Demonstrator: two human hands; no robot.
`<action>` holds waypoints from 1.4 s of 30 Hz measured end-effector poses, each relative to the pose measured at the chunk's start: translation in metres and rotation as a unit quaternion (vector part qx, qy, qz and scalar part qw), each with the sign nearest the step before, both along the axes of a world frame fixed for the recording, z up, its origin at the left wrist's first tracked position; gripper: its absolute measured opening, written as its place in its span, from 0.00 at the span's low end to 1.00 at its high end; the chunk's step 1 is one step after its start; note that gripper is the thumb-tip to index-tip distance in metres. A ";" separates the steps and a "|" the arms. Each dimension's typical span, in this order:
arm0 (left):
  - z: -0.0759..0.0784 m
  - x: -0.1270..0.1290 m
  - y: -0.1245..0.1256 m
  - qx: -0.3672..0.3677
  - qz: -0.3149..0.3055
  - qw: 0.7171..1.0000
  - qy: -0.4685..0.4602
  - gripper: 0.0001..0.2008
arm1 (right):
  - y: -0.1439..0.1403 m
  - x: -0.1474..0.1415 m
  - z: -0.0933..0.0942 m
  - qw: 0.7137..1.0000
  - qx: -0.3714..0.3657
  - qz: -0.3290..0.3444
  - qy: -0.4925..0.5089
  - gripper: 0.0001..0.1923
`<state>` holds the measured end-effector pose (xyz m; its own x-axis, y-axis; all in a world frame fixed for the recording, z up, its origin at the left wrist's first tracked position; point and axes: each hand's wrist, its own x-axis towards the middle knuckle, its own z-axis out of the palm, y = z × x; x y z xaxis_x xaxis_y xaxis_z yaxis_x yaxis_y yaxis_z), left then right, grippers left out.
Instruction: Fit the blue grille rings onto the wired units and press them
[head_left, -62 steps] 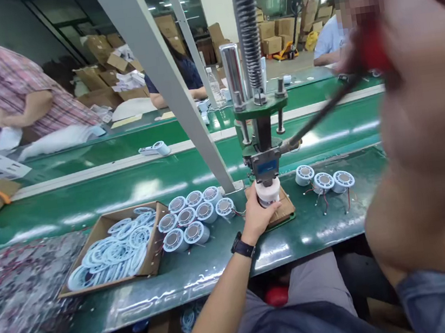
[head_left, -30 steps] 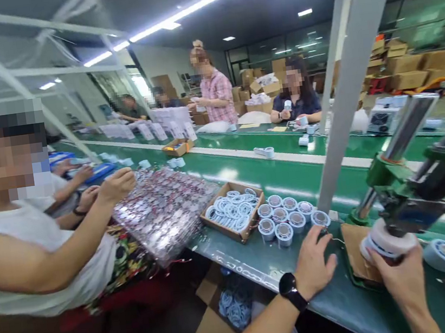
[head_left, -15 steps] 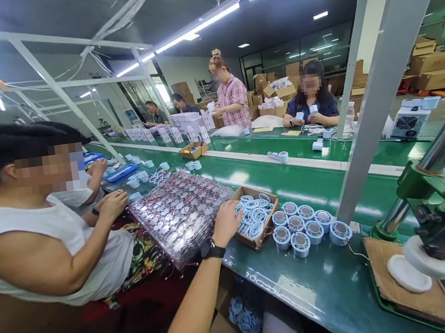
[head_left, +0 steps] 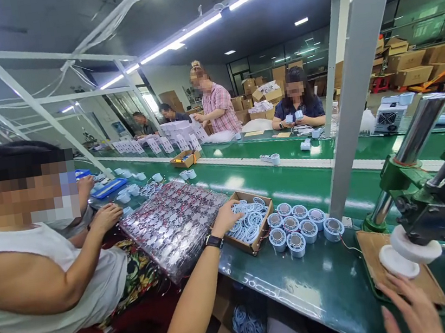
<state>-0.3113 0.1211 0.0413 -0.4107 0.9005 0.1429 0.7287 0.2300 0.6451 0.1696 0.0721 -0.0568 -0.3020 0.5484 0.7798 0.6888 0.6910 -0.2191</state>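
left hand [head_left: 225,218] fingertips hidden in ring box [head_left: 250,223]; right hand [head_left: 414,310] cropped.

Lit brightly by ceiling tubes [head_left: 196,28] running from upper right toward centre, with glare streaked along the green belt [head_left: 248,176]. Bent by wide-angle distortion at the edges; sharp mid-frame, slightly blurred at lower right around the hand [head_left: 414,310].

Green worktop [head_left: 303,281] carries a cardboard box of white rings [head_left: 249,223], a cluster of blue spools [head_left: 299,224], a tray of wired parts [head_left: 173,225] and a press on a board [head_left: 400,269].
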 end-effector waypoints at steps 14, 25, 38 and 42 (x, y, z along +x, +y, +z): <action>0.003 -0.013 0.004 0.207 0.097 0.891 -0.392 0.18 | 0.010 -0.191 0.043 0.930 -0.203 0.288 0.110 0.24; 0.014 0.032 -0.015 0.212 0.084 0.737 -0.637 0.16 | 0.091 -0.320 0.093 0.835 -0.438 0.285 0.173 0.16; -0.021 0.200 -0.092 0.141 0.079 0.608 -0.778 0.13 | 0.005 -0.175 0.084 0.827 -0.487 0.238 0.146 0.19; -0.029 0.244 -0.104 0.096 0.133 0.541 -0.825 0.16 | -0.008 -0.135 0.080 0.869 -0.460 0.174 0.055 0.24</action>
<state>-0.0678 0.0168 0.0122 -0.2330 0.8122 -0.5349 -0.9171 -0.0006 0.3986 0.0348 0.0638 0.0228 -0.5262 0.8450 0.0955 0.4123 0.3517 -0.8404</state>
